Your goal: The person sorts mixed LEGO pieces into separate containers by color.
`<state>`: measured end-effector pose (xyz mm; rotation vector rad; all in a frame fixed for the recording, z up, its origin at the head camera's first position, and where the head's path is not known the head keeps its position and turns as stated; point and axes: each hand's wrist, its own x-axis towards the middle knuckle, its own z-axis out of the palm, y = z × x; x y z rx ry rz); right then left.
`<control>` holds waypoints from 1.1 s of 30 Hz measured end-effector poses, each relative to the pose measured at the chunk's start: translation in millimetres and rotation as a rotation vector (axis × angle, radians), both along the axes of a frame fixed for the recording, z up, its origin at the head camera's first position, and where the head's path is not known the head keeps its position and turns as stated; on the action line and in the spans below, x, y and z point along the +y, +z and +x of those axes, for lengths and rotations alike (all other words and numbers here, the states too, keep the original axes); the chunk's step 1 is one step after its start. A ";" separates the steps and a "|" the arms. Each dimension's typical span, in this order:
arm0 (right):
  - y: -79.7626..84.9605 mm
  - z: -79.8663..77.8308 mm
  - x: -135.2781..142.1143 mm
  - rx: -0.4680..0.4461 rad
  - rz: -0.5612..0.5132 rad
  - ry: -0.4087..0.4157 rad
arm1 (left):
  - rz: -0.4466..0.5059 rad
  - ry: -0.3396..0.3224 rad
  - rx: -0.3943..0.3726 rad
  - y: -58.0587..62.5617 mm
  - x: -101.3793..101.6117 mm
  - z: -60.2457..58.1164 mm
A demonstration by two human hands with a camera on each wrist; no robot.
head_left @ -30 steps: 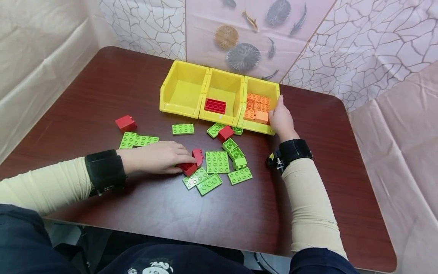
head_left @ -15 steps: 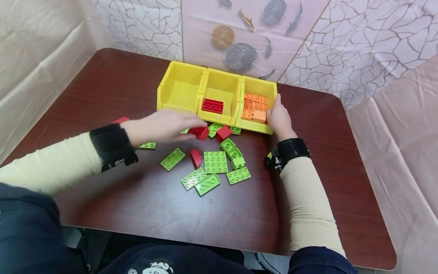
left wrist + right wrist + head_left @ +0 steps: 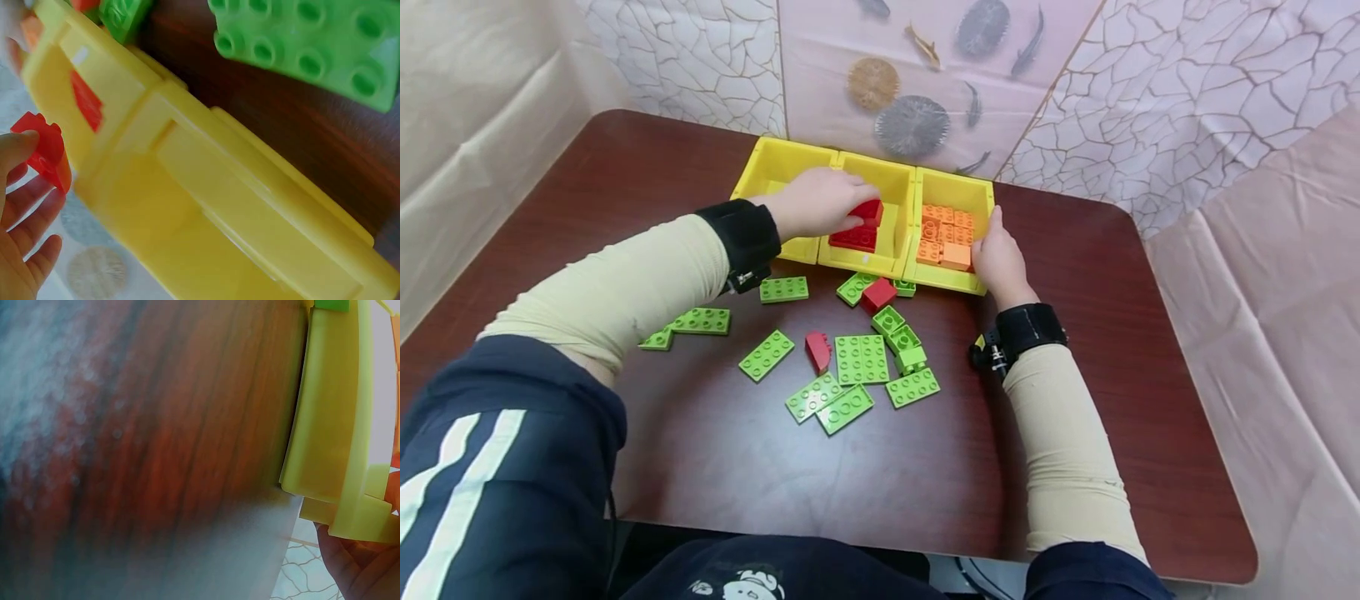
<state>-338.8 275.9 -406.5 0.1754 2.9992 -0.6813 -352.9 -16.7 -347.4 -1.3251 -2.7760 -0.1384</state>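
Note:
My left hand [image 3: 816,200] pinches a red toy brick [image 3: 49,153] between thumb and fingers, over the middle compartment of a yellow three-part bin [image 3: 895,237]. Just below the held brick, another red brick [image 3: 853,241] lies in that compartment. At the bin's right end, my right hand [image 3: 1002,260] grips the side wall, with part of that hand hidden behind the wall in the right wrist view. Orange bricks [image 3: 946,229] fill much of the right compartment. The left compartment [image 3: 169,206] shows bare yellow plastic in the left wrist view.
Green bricks lie scattered before the bin, among them a square pair [image 3: 861,360] and a lone brick [image 3: 766,356]. A red brick [image 3: 878,295] sits by the bin's front, and a curved red one [image 3: 817,352] nearer me. A patterned cloth [image 3: 917,83] hangs behind.
My left hand has lifted a red brick from the tabletop and carried it forward and right, over the middle compartment. My right hand stays on the bin's right end.

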 end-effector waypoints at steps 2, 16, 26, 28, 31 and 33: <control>-0.3 0.2 -0.3 0.010 0.004 0.005 | -0.029 0.026 -0.012 -2.5 3.4 -7.9; 1.7 -1.5 -1.8 -0.021 -0.013 -0.020 | -0.192 0.124 -0.099 -8.6 7.7 -24.2; 1.9 0.6 -2.2 -0.022 -0.005 -0.022 | -0.229 0.117 -0.157 -9.0 10.7 -26.5; 1.8 0.6 -2.2 -0.020 -0.007 -0.020 | -0.223 0.118 -0.165 -9.1 10.2 -26.5; 1.6 0.1 -1.9 -0.013 -0.002 -0.020 | -0.207 0.116 -0.175 -9.0 9.0 -26.5; 1.6 -0.1 -1.6 -0.008 0.002 -0.018 | -0.200 0.113 -0.181 -9.4 8.0 -26.6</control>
